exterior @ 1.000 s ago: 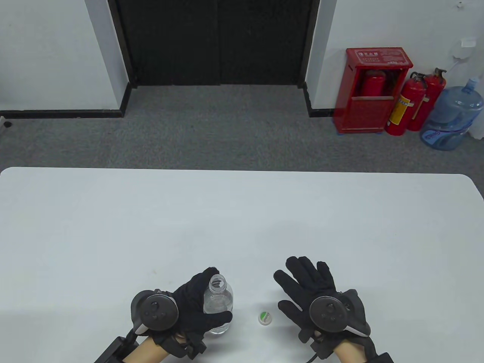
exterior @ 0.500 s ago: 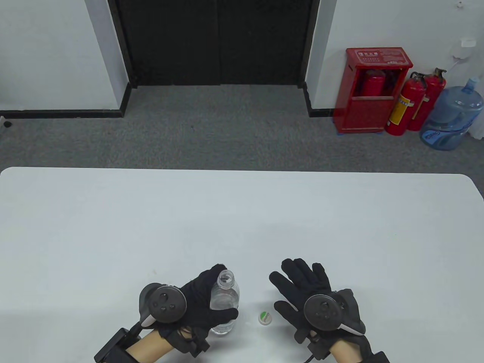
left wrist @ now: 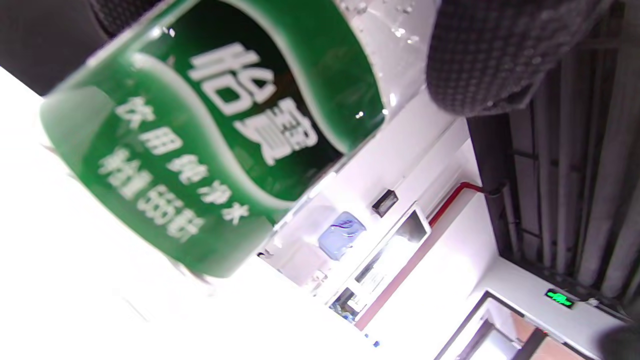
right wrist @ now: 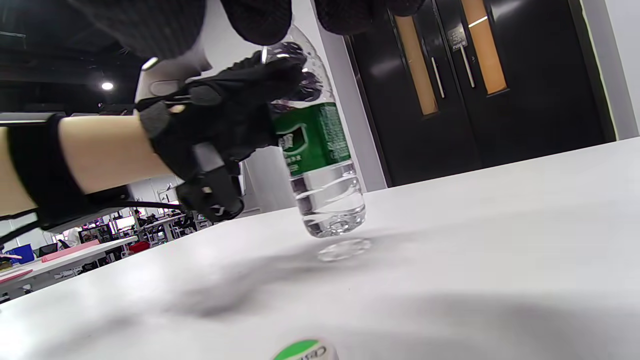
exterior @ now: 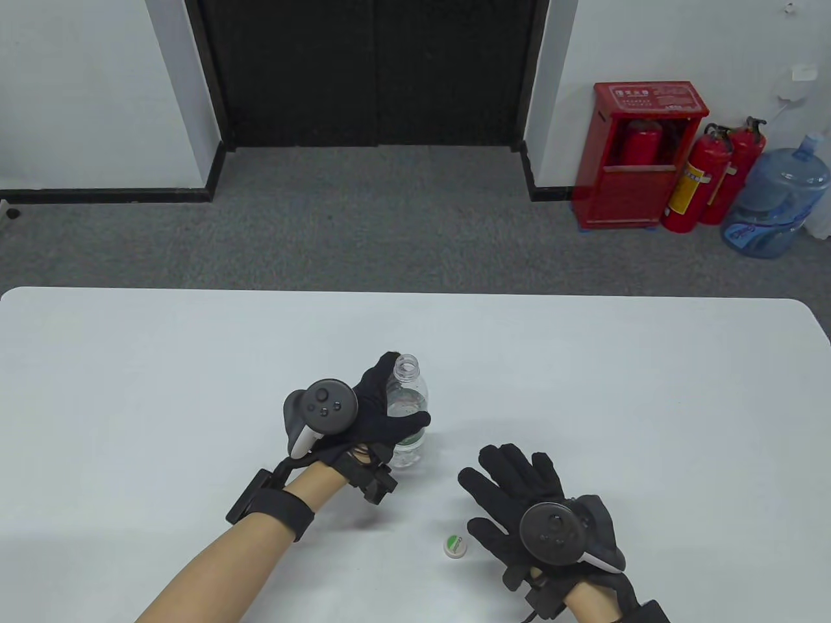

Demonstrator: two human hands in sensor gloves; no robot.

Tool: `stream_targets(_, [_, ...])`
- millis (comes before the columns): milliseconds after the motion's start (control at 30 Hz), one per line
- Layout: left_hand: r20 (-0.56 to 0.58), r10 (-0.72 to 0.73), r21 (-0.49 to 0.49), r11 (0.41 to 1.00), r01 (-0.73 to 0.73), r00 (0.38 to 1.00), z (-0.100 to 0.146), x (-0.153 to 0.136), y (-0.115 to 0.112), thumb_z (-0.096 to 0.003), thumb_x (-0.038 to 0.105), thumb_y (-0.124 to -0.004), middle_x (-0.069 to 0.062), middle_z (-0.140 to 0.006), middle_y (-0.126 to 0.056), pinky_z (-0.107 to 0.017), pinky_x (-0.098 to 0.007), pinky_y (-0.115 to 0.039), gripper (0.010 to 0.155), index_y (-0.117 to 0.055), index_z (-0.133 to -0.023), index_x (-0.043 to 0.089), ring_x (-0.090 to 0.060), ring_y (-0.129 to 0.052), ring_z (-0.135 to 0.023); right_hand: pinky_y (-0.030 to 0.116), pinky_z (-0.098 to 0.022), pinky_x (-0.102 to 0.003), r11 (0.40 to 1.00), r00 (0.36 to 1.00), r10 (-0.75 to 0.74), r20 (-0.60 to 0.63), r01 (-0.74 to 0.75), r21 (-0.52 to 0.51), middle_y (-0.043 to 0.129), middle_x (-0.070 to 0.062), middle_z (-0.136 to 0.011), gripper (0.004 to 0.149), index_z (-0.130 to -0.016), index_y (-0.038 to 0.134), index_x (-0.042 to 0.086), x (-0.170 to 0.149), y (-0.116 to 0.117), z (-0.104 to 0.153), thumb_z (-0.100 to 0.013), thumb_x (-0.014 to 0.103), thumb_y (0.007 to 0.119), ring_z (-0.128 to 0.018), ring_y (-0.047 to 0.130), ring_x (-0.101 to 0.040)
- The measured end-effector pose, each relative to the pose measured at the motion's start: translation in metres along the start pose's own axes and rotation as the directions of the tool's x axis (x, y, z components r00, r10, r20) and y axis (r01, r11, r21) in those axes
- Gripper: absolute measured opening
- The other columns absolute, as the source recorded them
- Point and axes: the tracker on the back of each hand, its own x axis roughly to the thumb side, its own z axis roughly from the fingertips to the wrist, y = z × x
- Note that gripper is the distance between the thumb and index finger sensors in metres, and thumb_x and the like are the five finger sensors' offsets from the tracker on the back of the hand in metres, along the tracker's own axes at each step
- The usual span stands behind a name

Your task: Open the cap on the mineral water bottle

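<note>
A clear water bottle (exterior: 407,415) with a green label has no cap on its open neck. My left hand (exterior: 383,415) grips its body and holds it just above the white table (exterior: 195,363), a little tilted; the right wrist view shows the bottle (right wrist: 320,170) lifted off the surface. The green label (left wrist: 210,145) fills the left wrist view. The white cap with a green top (exterior: 456,546) lies on the table near the front edge, also at the bottom of the right wrist view (right wrist: 302,351). My right hand (exterior: 519,493) is open, fingers spread, empty, just right of the cap.
Beyond the table's far edge are grey carpet and a black double door (exterior: 370,71). A red extinguisher cabinet (exterior: 639,156), two extinguishers (exterior: 707,178) and a blue water jug (exterior: 776,204) stand at the far right wall.
My left hand has carried the open bottle away from the front edge toward the table's middle and lifted it. The right hand has barely shifted. The cap has not moved.
</note>
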Motion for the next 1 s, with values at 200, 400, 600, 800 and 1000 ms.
stream_targets(200, [-0.054,-0.008,0.000,1.000,0.008,0.999,-0.003,-0.023,-0.007,-0.0336,0.061,-0.088,0.001,-0.102,-0.046,-0.064,-0.051,-0.074,0.096,-0.022,-0.098,0.035,-0.032,-0.081,-0.087,0.027,-0.067,-0.067,1.000,1.000,-0.003,-0.008,0.003,0.021,0.043,-0.007,-0.116,0.069,-0.103,0.050,0.040,0.000,0.000,-0.001,-0.039,0.059,0.068,-0.104,0.037,-0.039])
stream_targets(400, [-0.111,0.051,-0.095,0.994,-0.062,0.992,0.002,-0.027,-0.008,-0.0364,0.064,-0.080,-0.001,-0.105,-0.037,-0.069,-0.057,-0.064,0.095,-0.012,-0.097,0.038,-0.032,-0.070,-0.097,0.026,-0.067,-0.067,0.999,1.000,-0.017,-0.023,0.018,0.036,0.042,-0.007,-0.116,0.069,-0.103,0.049,0.041,-0.001,0.001,-0.001,-0.039,0.059,0.068,-0.104,0.036,-0.039])
stream_targets(600, [-0.156,0.099,-0.122,0.985,-0.119,0.983,0.023,-0.030,0.000,-0.0372,0.067,-0.076,-0.004,-0.108,-0.021,-0.074,-0.065,-0.047,0.098,-0.003,-0.096,0.037,-0.039,-0.048,-0.106,0.026,-0.067,-0.067,0.999,1.000,-0.022,-0.017,0.023,0.022,0.042,-0.007,-0.116,0.070,-0.103,0.047,0.041,0.003,0.000,0.001,-0.039,0.060,0.068,-0.104,0.036,-0.039])
stream_targets(800, [-0.133,0.066,-0.128,0.988,-0.083,0.989,0.058,-0.029,0.022,-0.0378,0.066,-0.075,-0.005,-0.108,-0.022,-0.074,-0.066,-0.045,0.095,-0.007,-0.097,0.037,-0.040,-0.046,-0.106,0.027,-0.067,-0.067,1.000,1.000,-0.018,0.013,0.018,0.009,0.043,-0.007,-0.116,0.070,-0.103,0.047,0.041,0.012,0.000,0.002,-0.039,0.060,0.068,-0.104,0.037,-0.039])
stream_targets(1000, [-0.037,-0.087,-0.204,0.976,0.078,0.995,0.093,-0.018,0.039,-0.0385,0.065,-0.075,-0.004,-0.109,-0.025,-0.073,-0.069,-0.026,0.087,-0.020,-0.100,0.036,-0.042,-0.035,-0.108,0.027,-0.067,-0.067,1.000,1.000,-0.012,0.019,0.012,0.019,0.042,-0.007,-0.116,0.070,-0.103,0.047,0.041,0.014,0.001,0.004,-0.039,0.060,0.068,-0.104,0.037,-0.039])
